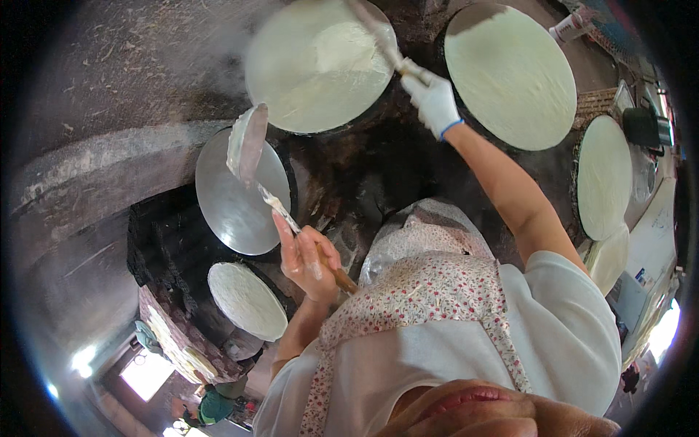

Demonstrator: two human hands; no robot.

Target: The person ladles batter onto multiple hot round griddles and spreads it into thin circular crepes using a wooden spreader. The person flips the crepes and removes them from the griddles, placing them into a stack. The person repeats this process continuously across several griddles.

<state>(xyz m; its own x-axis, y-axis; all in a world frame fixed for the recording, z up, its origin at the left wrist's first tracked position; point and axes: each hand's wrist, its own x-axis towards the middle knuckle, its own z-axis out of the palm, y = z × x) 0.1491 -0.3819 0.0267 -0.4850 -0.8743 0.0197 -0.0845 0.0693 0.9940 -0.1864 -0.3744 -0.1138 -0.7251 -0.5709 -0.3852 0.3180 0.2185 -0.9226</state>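
1. White-gloved right hand [431,102]: fingers curled closed round the handle of a long tool [384,45], no gap seen. The glove, with its blue cuff [452,128], is probably there against heat.
2. Long tool slants up across the top plate [251,80]. Far end is blurred and meets the frame edge, so its shape can't be told. Gripped near the handle end with the arm stretched out, presumably for reach.
3. Bare left hand [309,261]: forefinger fairly straight beside the handle, other fingers wrapped round it, firmly closed on a ladle [250,146]. The straight finger likely steadies the tilt.
4. Ladle's bowl shows above the grey plate [240,211], turned partly side-on, white smears on it. Wooden handle runs back toward the apron [429,288]; the length probably spares the bare skin.
5. Batter [346,51] coats the top plate, with a paler, thicker-looking patch toward the tool.
6. Right plate [472,18] has a pale layer too, dark surface showing at its upper edge. A small white round [247,300] lies lower left, another pale round [604,178] far right. The plates curve about the wearer, likely so each is within arm's reach.
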